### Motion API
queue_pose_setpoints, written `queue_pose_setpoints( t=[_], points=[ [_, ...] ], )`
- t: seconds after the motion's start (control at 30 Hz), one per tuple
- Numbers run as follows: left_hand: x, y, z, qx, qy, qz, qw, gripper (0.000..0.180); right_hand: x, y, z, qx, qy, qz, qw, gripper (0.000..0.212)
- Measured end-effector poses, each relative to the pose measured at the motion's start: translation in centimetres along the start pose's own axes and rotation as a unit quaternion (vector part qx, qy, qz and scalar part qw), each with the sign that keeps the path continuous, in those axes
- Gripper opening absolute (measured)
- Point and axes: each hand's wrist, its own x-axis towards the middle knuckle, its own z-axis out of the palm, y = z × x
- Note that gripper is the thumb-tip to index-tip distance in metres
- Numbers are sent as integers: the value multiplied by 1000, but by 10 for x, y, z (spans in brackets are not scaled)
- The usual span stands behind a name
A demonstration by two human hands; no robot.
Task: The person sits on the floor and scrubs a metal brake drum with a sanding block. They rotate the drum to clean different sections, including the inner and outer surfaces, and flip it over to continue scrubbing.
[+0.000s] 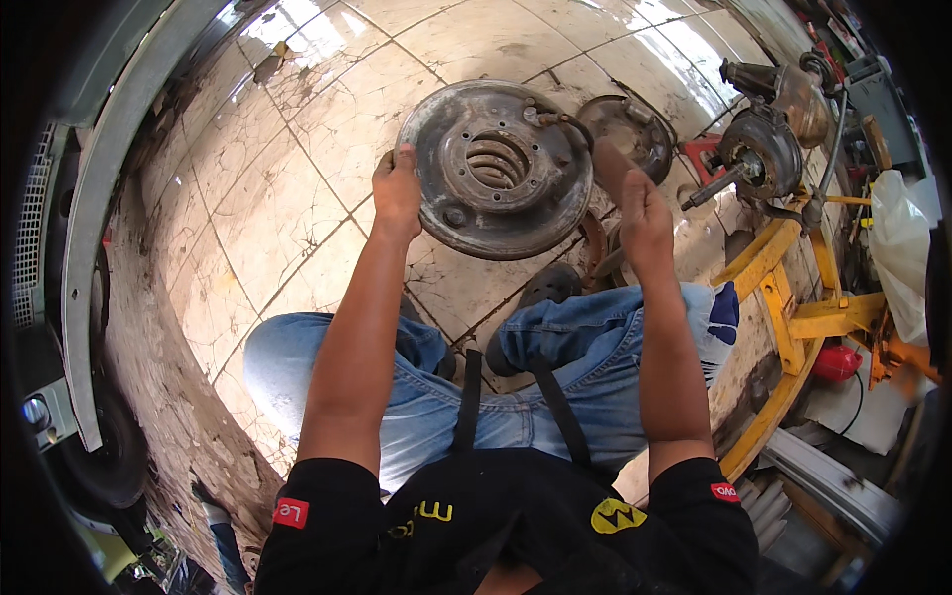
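Observation:
A large round brake backing plate (436, 129), dark and worn, is tilted in front of me above the tiled floor. My left hand (397, 196) grips its left rim, thumb on the face. Coils of a spring (493, 164) show through the plate's centre hole. Small bolt holes ring that opening, and a fitting (545, 114) sits at the upper right of the face. Just off the plate's right edge, my right hand (647, 220) is closed on a flat brown piece (615, 167), smeared by motion; its kind cannot be made out.
Behind the plate lies a second round brake plate (625, 129). A curved brake shoe (595, 243) rests near my right shoe. To the right, an axle hub assembly (759, 159) stands by a yellow metal stand (788, 297). A grey metal frame (89, 228) runs along the left.

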Motion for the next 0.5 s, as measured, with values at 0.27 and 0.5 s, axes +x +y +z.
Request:
queue_pose_setpoints(
  t=[0.27,0.5],
  points=[
    [9,17,-11,-72,-99,-59,991,47,7,39,21,126,-17,285,950,50],
    [-6,11,1,107,-18,52,993,56,12,68,43,159,7,300,941,28]
  ],
)
